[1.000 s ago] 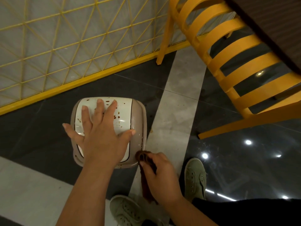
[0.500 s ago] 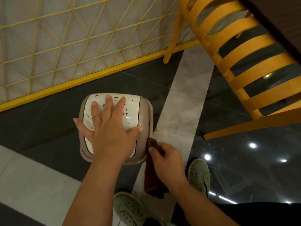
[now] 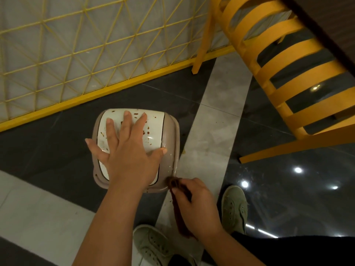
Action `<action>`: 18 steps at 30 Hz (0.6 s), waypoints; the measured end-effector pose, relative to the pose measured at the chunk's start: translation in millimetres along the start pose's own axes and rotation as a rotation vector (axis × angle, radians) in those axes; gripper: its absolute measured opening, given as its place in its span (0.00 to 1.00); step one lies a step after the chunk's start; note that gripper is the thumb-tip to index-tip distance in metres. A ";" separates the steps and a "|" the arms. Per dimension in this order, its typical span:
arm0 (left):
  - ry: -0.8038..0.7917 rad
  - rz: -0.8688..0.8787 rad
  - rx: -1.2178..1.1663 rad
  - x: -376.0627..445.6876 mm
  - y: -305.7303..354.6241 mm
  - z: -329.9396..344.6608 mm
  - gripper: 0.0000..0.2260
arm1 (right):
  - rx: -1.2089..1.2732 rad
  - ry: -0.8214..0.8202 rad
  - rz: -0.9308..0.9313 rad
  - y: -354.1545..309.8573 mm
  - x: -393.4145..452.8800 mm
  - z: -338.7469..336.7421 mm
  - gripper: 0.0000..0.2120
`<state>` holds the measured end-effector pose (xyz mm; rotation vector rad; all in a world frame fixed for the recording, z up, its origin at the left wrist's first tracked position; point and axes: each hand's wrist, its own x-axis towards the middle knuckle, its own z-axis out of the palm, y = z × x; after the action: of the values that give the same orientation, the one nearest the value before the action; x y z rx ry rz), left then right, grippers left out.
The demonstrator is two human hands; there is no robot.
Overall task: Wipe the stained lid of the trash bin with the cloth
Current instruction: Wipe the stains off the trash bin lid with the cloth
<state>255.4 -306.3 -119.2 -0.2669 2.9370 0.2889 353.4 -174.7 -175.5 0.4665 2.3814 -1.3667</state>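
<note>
Head view: one lid point(image 3: 153, 129), one cloth point(image 3: 179, 210), two hands.

Looks like a cafe or eatery w/ public seating: bright yellow slatted chair point(image 3: 284, 77) under a dark table edge point(image 3: 326, 25), glossy dark floor tiles point(image 3: 288, 189) w/ pale grey strips. Yellow wire-grid partition point(image 3: 67, 45) along the wall matches the decor.
</note>
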 end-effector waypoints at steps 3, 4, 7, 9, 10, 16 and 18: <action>0.006 0.014 -0.004 -1.5 -1.7 1.0 0.37 | 0.523 0.021 0.263 -9.3 4.6 -8.3 0.06; 0.005 0.016 -0.005 -1.5 -2.2 1.0 0.37 | 0.620 0.000 0.296 -11.1 6.5 -10.6 0.07; -0.001 0.013 -0.008 -1.3 -1.7 0.6 0.37 | 0.762 -0.082 0.324 -13.9 8.5 -10.8 0.08; 0.001 0.007 -0.012 -1.1 -0.8 0.9 0.37 | 0.748 -0.072 0.330 -11.0 10.7 -6.4 0.08; 0.005 0.005 -0.014 -1.0 -0.5 1.1 0.37 | 0.714 -0.042 0.349 -10.2 12.4 -4.6 0.09; 0.005 0.012 -0.025 -1.5 -1.1 1.6 0.38 | 0.532 0.208 0.313 -22.2 49.2 -8.7 0.03; 0.008 0.009 -0.022 -1.1 -0.6 1.8 0.38 | 0.535 0.231 0.226 -34.5 60.8 -11.7 0.03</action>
<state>256.9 -306.3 -120.9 -0.2587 2.9452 0.3222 282.6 -174.6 -171.9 1.0507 2.0166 -1.9179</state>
